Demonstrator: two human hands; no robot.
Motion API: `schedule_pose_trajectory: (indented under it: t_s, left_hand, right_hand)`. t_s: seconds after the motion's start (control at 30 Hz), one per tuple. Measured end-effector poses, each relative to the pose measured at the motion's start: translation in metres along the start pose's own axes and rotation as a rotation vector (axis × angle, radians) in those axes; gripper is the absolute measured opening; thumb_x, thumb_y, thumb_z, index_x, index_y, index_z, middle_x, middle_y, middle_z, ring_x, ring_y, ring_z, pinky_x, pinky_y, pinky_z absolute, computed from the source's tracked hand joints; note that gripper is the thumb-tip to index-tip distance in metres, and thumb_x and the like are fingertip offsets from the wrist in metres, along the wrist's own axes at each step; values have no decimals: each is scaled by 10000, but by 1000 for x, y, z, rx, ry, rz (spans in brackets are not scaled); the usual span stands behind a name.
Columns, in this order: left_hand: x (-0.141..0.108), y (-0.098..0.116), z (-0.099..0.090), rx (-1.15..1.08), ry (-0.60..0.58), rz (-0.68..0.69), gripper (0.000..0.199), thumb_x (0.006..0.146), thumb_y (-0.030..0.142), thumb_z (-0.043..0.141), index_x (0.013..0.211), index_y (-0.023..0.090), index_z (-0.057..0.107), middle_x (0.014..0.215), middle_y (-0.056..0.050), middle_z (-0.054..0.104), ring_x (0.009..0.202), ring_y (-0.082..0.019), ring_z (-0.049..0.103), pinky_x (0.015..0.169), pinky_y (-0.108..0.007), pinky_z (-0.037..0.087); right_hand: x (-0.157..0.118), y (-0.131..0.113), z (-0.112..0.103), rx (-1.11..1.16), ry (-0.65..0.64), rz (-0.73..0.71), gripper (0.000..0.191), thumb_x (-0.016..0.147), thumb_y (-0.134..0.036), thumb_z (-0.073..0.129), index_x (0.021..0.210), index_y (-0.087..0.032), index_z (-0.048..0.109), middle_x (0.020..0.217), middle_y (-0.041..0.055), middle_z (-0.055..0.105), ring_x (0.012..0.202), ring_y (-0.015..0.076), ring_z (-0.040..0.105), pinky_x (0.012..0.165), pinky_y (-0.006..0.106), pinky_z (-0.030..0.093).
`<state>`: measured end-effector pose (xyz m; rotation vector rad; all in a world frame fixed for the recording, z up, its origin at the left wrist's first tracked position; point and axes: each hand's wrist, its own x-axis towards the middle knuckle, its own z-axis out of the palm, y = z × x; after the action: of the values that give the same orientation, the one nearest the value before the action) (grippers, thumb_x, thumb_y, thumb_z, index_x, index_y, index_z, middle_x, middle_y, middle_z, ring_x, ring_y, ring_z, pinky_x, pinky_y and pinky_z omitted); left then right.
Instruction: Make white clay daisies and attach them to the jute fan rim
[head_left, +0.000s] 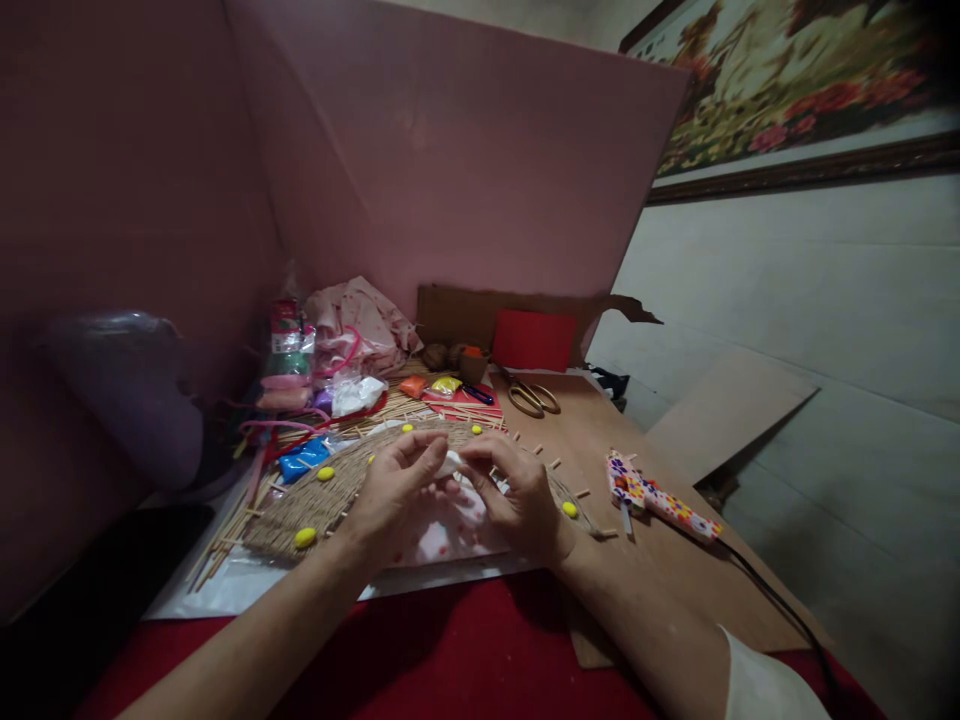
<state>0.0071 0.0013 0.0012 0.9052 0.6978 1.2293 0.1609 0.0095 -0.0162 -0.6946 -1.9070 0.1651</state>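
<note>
My left hand [409,475] and my right hand [517,495] meet over the middle of a fan-shaped piece [292,510] of wound twine on thin sticks. Between their fingertips they pinch a small white piece of soft clay [450,463], partly covered by the fingers. Yellow oval dots, such as the one at the lower left [304,538], sit on the twine. Below my hands, a pale pink cloth with red spots [442,530] covers the fan's lower middle.
Bags of coloured clay, including a blue pack [302,460] and a white pack [358,397], lie at the left among sticks. Gold-handled scissors [532,398] rest behind. A flower-patterned glue gun [664,500] with a cord lies on the cardboard [600,430] at right.
</note>
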Motion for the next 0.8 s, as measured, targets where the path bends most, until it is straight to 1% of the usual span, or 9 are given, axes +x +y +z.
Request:
schedule_pose_trajectory:
  t_s: [0.1, 0.17, 0.27, 0.33, 0.4, 0.47, 0.57, 0.67, 0.8]
  left_hand:
    - [0, -1, -1, -2, -35, -72, 260, 665, 321, 778, 740, 125, 625, 583, 0, 615, 477, -83, 552, 466, -194, 428]
    - [1, -2, -3, 6, -19, -56, 240, 630, 260, 803, 681, 120, 615, 570, 3, 614, 468, -64, 526, 470, -180, 409]
    - [3, -3, -6, 50, 9, 32, 218, 620, 207, 805, 712, 140, 619, 559, 15, 620, 473, -64, 523, 475, -176, 386]
    - [4, -3, -7, 97, 1, 62, 214, 629, 212, 800, 723, 145, 620, 543, 21, 611, 462, -67, 514, 464, -181, 370]
    - [3, -3, -5, 88, -2, 50, 211, 650, 251, 789, 722, 140, 624, 549, 19, 605, 466, -69, 512, 468, -188, 373]
    - [2, -2, -3, 40, -18, 7, 214, 656, 272, 783, 718, 133, 632, 572, 8, 611, 486, -75, 524, 484, -196, 390]
    - [1, -1, -1, 15, -27, -33, 199, 622, 218, 795, 700, 124, 638, 616, -22, 646, 512, -79, 537, 494, -195, 383]
    - [0, 0, -1, 54, 16, -13, 184, 602, 179, 794, 674, 131, 631, 584, -5, 629, 490, -67, 505, 478, -189, 346]
    - [0, 1, -2, 66, 18, 1, 186, 598, 175, 789, 677, 135, 626, 564, 11, 603, 482, -60, 482, 478, -187, 330]
  right_hand:
    - [0, 1, 0, 41, -5, -47, 132, 869, -111, 500, 931, -194, 582, 857, 52, 626, 824, 173, 585, 726, 319, 497]
    - [0, 2, 0, 50, -16, -44, 135, 869, -121, 505, 955, -195, 577, 859, 49, 624, 804, 168, 585, 721, 314, 499]
    - [-1, 2, 0, 13, -27, 0, 180, 864, -189, 556, 1043, -185, 563, 872, 52, 621, 763, 164, 577, 696, 308, 494]
    - [0, 2, 0, -3, -44, -7, 141, 865, -198, 559, 1003, -179, 577, 838, 48, 616, 748, 165, 567, 684, 308, 483]
    - [1, 2, 1, -8, -43, -26, 64, 873, -179, 535, 906, -182, 589, 794, 42, 605, 739, 167, 557, 671, 305, 472]
    - [1, 1, 0, -6, -19, -27, 71, 872, -158, 518, 865, -185, 584, 787, 44, 597, 750, 170, 557, 667, 303, 470]
    - [2, 1, 0, -10, -22, -15, 88, 865, -146, 519, 915, -185, 579, 829, 52, 603, 786, 176, 562, 687, 307, 475]
    - [1, 2, 0, -21, -81, -10, 128, 855, -178, 559, 983, -183, 572, 846, 46, 606, 759, 167, 556, 680, 300, 470]
    - [0, 3, 2, 8, -77, -16, 82, 853, -142, 551, 921, -177, 580, 780, 24, 599, 712, 148, 548, 656, 280, 454]
